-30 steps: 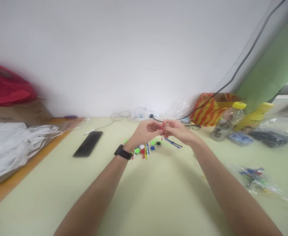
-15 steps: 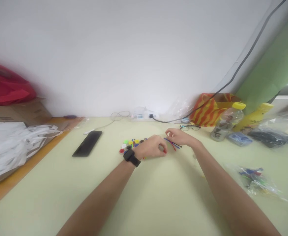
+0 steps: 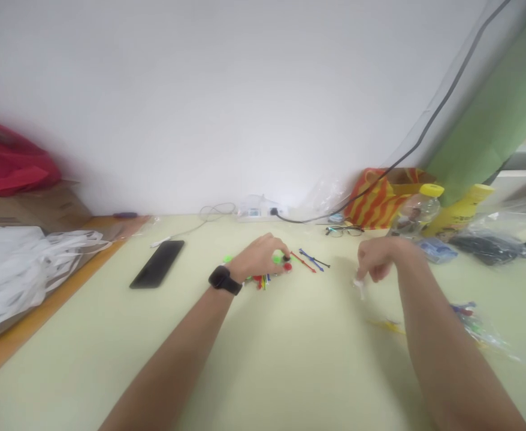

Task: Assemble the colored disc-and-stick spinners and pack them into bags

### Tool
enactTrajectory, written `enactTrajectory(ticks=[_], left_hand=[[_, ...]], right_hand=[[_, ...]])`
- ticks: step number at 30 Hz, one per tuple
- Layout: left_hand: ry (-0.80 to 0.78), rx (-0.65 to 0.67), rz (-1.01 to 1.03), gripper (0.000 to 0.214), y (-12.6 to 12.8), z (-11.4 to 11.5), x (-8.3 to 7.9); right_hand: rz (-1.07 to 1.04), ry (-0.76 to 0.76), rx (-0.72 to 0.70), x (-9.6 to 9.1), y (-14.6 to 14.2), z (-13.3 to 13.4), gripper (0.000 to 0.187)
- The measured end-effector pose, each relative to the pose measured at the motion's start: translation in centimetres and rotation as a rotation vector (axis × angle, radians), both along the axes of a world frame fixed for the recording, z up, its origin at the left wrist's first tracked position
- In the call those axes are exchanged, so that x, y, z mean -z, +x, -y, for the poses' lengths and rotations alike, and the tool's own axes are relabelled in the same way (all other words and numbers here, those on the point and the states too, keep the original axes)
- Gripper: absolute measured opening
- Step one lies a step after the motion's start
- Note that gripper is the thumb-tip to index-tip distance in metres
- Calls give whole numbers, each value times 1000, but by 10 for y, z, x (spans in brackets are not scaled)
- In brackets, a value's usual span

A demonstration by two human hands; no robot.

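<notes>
My left hand (image 3: pixel 263 256), with a black watch on its wrist, curls over a group of small plastic pieces. Between its thumb and fingertips are small discs: a red disc (image 3: pixel 287 267), a black one and a green one. Beneath the palm, thin coloured sticks (image 3: pixel 262 281) stick out, partly covered. Farther right, my right hand (image 3: pixel 376 258) points down, pinching a small white plastic piece (image 3: pixel 359 287) at the table surface; its exact shape is blurred. Between the hands lie a red arrow-shaped stick (image 3: pixel 303 262), a blue one (image 3: pixel 311 260) and a dark one (image 3: pixel 322 263).
A yellow piece (image 3: pixel 391 325) and a clear bag of coloured parts (image 3: pixel 481 329) lie by my right forearm. Left is a black phone (image 3: pixel 157 264). Glasses (image 3: pixel 344 230), a power strip (image 3: pixel 263 211), a striped bag (image 3: pixel 371 197) and bottles (image 3: pixel 458 209) line the back.
My right hand has left the coloured sticks and moved right and toward me, to the white piece. The left hand has shifted slightly left, uncovering the red stick.
</notes>
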State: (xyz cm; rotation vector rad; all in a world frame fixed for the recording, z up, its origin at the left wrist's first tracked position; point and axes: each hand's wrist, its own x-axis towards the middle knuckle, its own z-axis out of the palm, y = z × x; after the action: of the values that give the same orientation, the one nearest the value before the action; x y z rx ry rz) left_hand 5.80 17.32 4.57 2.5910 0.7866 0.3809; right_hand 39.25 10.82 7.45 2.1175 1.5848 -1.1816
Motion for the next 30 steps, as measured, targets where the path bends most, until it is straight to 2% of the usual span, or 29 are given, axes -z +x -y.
enactTrajectory(ticks=[2, 4, 7, 10, 13, 16, 19, 23, 27, 30], left_hand=[[-4, -3, -32, 37, -7, -4, -2], [-11, -18, -49, 37, -13, -8, -1], [-34, -49, -42, 32, -17, -13, 4], [-48, -78, -23, 33, -16, -15, 9], [-40, -79, -3, 37, -12, -12, 8], [-34, -39, 26, 40, -4, -5, 5], [-18, 16, 40, 32, 3, 0, 8], [-16, 29, 53, 22, 7, 4, 8], [-48, -46, 286, 36, 10, 10, -8], [-92, -5, 445, 31, 15, 16, -21]], right_hand=[[-43, -61, -20, 8, -3, -1, 33], [-62, -81, -43, 15, -8, -5, 32], [-60, -51, -59, 22, -12, -11, 26], [-56, 16, -74, 20, -10, -15, 18], [-66, 138, -115, 13, -11, -16, 13], [-141, 373, -177, 4, -20, -16, 10], [-251, 536, -196, -5, -35, -15, 12], [-363, 628, -189, -13, -56, -13, 14], [-575, 723, -136, -14, -77, -11, 12], [-805, 759, -47, -11, -92, -12, 11]])
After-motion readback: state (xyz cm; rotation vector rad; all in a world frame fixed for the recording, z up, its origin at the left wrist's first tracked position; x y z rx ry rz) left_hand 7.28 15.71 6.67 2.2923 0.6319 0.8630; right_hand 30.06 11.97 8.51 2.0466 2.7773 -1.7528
